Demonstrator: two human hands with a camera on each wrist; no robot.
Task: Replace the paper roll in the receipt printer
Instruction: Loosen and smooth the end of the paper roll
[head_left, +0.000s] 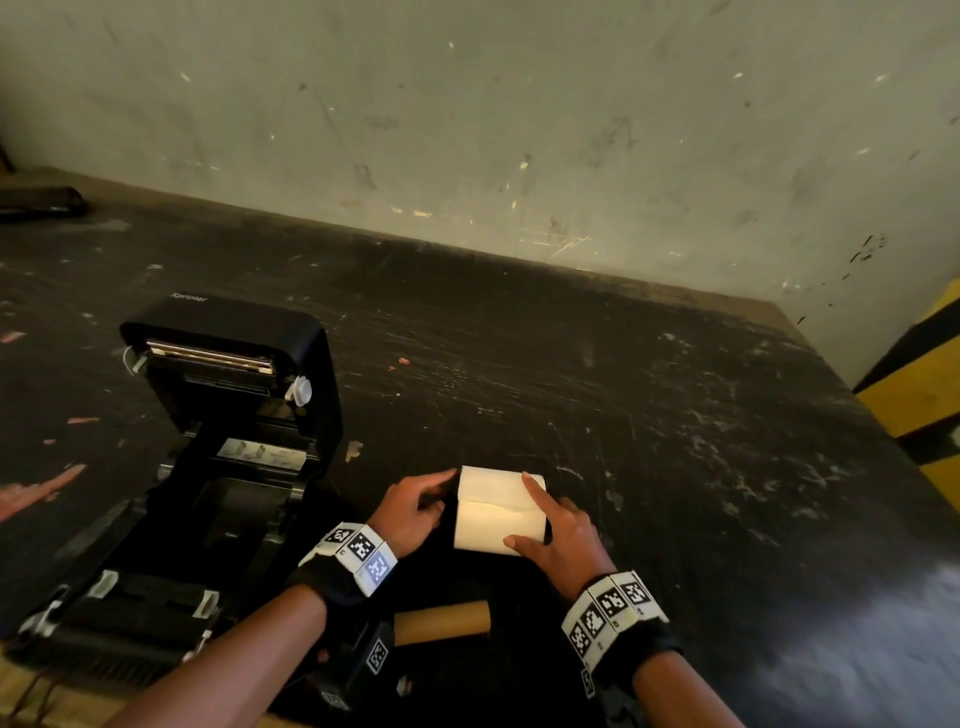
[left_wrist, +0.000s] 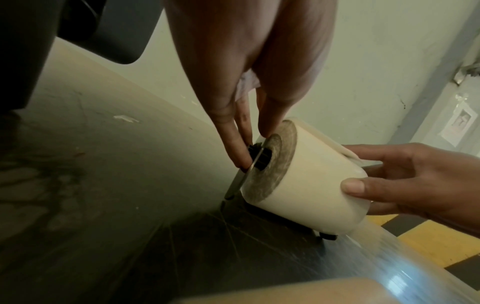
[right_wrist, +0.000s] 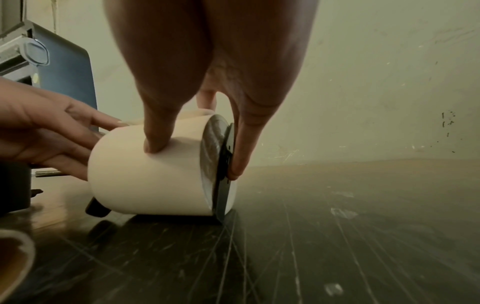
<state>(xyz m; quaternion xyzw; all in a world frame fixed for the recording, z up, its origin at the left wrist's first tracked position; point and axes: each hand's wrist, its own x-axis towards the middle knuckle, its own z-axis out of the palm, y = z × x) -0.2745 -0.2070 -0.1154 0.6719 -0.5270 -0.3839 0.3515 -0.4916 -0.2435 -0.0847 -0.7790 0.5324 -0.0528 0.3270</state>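
Paper roll: lying on its side on the dark scratched table, just right of the printer, whose lid is standing open. Left hand is pinching a black holder piece at the roll's left end. Right hand is gripping the roll, thumb and forefinger on the paper, other fingers against a black disc at its right end. Empty cardboard tube is lying nearer, between the wrists. Wall is standing beyond.
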